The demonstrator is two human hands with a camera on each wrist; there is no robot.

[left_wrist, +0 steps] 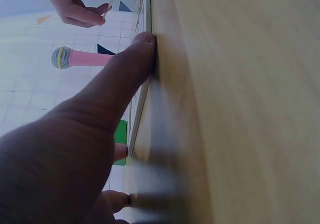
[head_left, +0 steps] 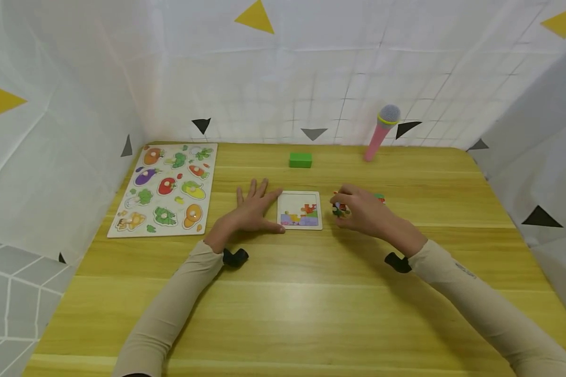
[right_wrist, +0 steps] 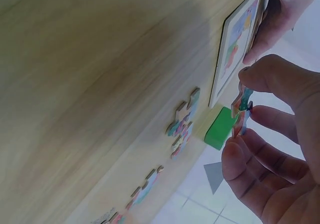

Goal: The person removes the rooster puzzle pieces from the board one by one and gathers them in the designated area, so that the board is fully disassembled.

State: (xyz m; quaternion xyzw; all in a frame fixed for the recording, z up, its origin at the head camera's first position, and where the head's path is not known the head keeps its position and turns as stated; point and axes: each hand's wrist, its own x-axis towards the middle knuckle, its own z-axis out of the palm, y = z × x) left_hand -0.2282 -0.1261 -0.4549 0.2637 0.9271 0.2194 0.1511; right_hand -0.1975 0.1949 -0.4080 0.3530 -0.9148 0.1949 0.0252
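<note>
My right hand (head_left: 364, 210) pinches a colourful jigsaw piece (right_wrist: 242, 107) between thumb and fingertips, held above the table just right of a small square puzzle tray (head_left: 294, 199). Joined pieces fill the tray's lower part and right side, and its upper left is bare. My left hand (head_left: 253, 212) lies with fingers spread at the tray's left side, thumb (left_wrist: 137, 54) against the near corner and index fingertip at the far left corner. Loose jigsaw pieces (right_wrist: 182, 116) lie on the table under and beyond my right hand, which hides most of them in the head view.
A white board (head_left: 206, 204) with knobbed vegetable pieces lies at the left. Behind the tray sits a green block (head_left: 300, 160). A pink toy microphone (head_left: 380, 133) is at the back right, before the white cloth backdrop (head_left: 273, 84) along the table's far edge.
</note>
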